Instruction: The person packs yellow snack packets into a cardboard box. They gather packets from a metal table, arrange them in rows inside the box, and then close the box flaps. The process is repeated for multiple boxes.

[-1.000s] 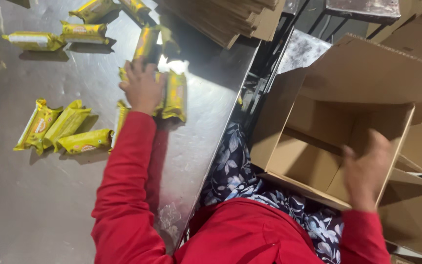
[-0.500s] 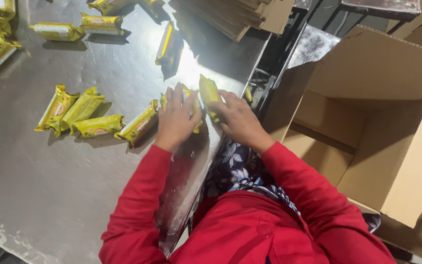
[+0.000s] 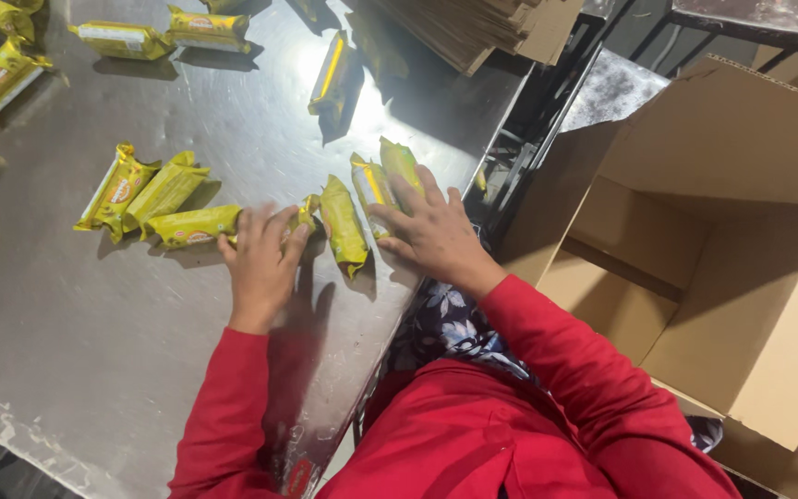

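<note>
— Where are the hands?

— Both lie flat, fingers spread, on the steel table (image 3: 94, 370). The left hand (image 3: 259, 263) presses on a yellow snack packet (image 3: 299, 218), gripping nothing. The right hand (image 3: 434, 236) covers the lower ends of two upright packets (image 3: 385, 176), apparently pressing rather than clasping.

— And between them?

— One more yellow packet (image 3: 344, 225), lying loose on the table.

— Anything else nearby?

— A cluster of three packets (image 3: 154, 199) just left of the left hand, and an open cardboard box (image 3: 741, 277) beside the table's right edge.
</note>
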